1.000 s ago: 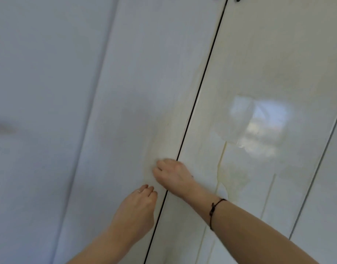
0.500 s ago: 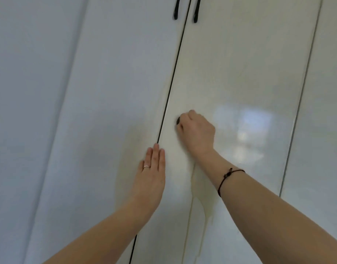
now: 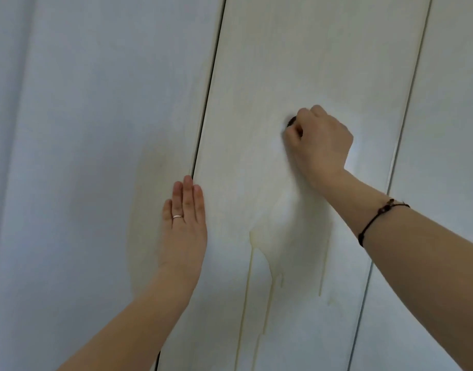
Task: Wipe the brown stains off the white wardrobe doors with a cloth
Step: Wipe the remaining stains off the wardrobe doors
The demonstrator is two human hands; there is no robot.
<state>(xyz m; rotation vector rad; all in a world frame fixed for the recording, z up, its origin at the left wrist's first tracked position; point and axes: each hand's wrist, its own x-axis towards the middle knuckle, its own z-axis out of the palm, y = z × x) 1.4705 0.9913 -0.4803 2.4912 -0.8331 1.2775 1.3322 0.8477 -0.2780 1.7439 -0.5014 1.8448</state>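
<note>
Head: R hand (image 3: 319, 141) w/ cloth (image 3: 292, 121) farther rt.

- Head view, close to the wardrobe doors (image 3: 310, 62), facing them; seams (image 3: 206, 116) lean toward 1 o'clock.
- Left arm (image 3: 128, 317) enters from 7 o'clock, right arm (image 3: 417, 250) from 4 o'clock.

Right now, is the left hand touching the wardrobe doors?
Touching. The head view shows the left hand laid flat, fingers straight, over the seam between the two wardrobe doors, no gap visible.
</note>
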